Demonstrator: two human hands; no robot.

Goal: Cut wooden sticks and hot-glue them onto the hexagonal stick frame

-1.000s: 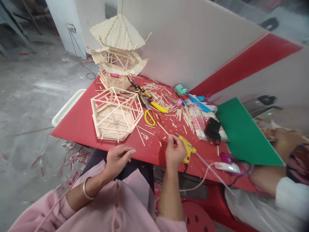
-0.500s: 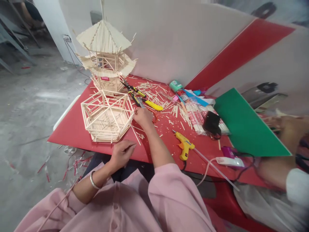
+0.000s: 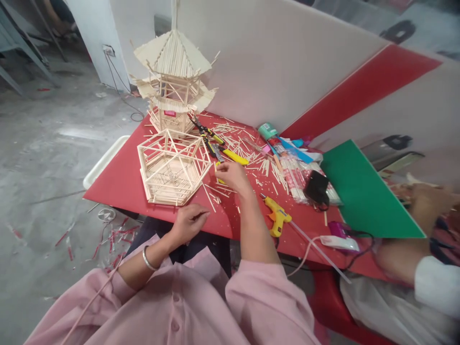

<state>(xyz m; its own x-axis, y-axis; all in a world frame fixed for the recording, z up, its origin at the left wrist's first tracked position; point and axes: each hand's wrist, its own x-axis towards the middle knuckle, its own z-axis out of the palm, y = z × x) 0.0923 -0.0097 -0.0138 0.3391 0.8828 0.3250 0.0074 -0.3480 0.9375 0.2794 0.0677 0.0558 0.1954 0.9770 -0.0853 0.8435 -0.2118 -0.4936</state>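
Note:
A hexagonal frame of thin wooden sticks (image 3: pixel 173 199) lies on the red tabletop (image 3: pixel 115 177), with crossing sticks over its top. Close to its front right edge is my left hand (image 3: pixel 189 223), fingers curled and thumb pressed to them; whatever they pinch is hidden. My right hand (image 3: pixel 232 176) is right of the frame with its fingertips drawn together over the yellow handle (image 3: pixel 220 181) of a tool with a metal blade (image 3: pixel 217 153). I cannot tell whether it grips that handle or a small stick. Yellow-and-black pliers (image 3: pixel 219 140) lie just beyond.
A tiered stick pagoda (image 3: pixel 176 72) stands behind the frame. Loose sticks (image 3: pixel 233 134) litter the table. On the right are a yellow glue gun (image 3: pixel 278 215), bagged sticks (image 3: pixel 294 179), a black adapter (image 3: pixel 316 187) and a green board (image 3: pixel 366 196). Another person's arm (image 3: pixel 400 258) rests at far right.
My right hand has moved slightly right, away from the frame's corner, uncovering yellow handle parts. My left hand stays near the front edge. The whole view has shifted a little.

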